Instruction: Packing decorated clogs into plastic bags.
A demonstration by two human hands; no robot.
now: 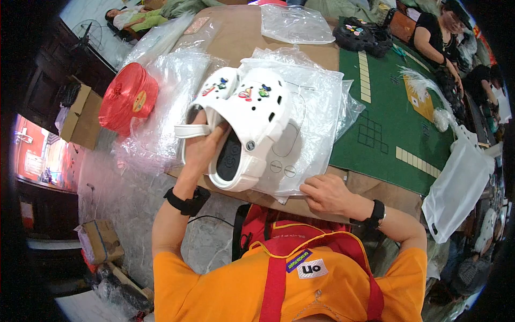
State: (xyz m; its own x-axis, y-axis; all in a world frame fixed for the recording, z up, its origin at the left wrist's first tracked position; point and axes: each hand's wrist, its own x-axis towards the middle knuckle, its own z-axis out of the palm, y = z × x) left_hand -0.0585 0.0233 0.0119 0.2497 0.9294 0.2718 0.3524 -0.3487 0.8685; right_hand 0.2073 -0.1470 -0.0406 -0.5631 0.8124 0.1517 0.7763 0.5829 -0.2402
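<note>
A pair of white clogs with colourful charms on the toes is held side by side in my left hand. Its fingers reach into the heel openings and wrap round the inner sides. Beneath the clogs, a stack of frosted plastic bags with printed outlines lies flat on the table. My right hand is closed at the near edge of the top bag, thumb and index finger pinching it. The remaining fingers of that hand curl under. Dark insoles show inside the nearer clog.
A red roll of plastic twine sits at the left among clear plastic bags. Dark clogs rest on the green mat. A white bag hangs over the right edge. Another person sits at far right.
</note>
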